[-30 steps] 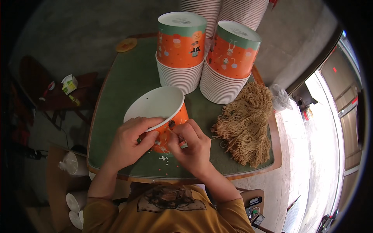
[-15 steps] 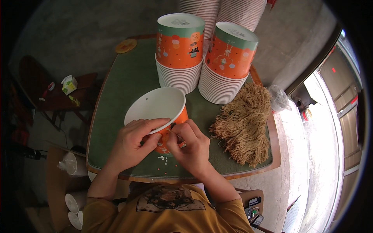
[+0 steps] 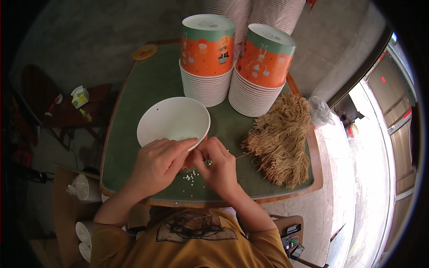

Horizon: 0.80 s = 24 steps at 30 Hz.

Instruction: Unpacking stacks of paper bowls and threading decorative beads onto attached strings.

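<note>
A paper bucket (image 3: 167,117), white inside and orange outside, tilts on the table with its mouth toward me. My left hand (image 3: 160,161) grips its near rim, fingers over the inside and thumb outside. A small dark hole shows in the far wall. My right hand (image 3: 216,166) is closed in a pinch against the outer wall just below the rim. A strand of tan cord (image 3: 241,156) runs from it toward a thick bundle of cords (image 3: 281,143) on the right. Something small and shiny shows at its fingers; its kind is unclear.
Two upside-down stacks of orange-and-green buckets (image 3: 208,49) (image 3: 266,56) stand at the back of the green table (image 3: 120,152). Wrapped stacks (image 3: 228,13) rise behind them. Small white and orange paper dots (image 3: 191,177) lie near the front edge. A chair with a tissue pack (image 3: 80,97) is at left.
The bucket has turned and shifted slightly left, its mouth facing me more. My right hand has moved slightly left, and a cord strand now shows between it and the bundle.
</note>
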### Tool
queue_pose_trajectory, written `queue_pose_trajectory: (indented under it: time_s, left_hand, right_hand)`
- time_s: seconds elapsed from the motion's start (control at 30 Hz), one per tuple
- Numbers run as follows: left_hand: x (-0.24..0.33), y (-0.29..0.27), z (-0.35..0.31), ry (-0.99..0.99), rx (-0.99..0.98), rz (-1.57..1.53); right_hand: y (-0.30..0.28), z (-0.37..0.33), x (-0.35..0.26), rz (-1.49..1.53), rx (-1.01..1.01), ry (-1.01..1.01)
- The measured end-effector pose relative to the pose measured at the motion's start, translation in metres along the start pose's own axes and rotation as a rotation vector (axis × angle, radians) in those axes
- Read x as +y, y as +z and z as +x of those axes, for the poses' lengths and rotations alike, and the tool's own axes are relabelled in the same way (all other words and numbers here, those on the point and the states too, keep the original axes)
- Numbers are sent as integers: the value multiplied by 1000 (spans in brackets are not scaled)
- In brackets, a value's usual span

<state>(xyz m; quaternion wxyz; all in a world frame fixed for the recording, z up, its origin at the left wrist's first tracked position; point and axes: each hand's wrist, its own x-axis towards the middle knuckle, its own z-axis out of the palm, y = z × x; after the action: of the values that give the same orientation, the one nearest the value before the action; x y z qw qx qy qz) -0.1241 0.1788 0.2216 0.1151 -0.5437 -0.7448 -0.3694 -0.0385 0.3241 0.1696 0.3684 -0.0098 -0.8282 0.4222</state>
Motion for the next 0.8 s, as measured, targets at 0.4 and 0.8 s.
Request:
queue_pose_trajectory:
  time_s: [0.4,0.8]
  left_hand:
    - [-26,3,10,-436,-410,-624]
    - [-28,11,22,-291,-205,-345]
  right_hand:
    - [-2,-7,6,105,-61,113]
    - [-27,5,14,306,-27,358]
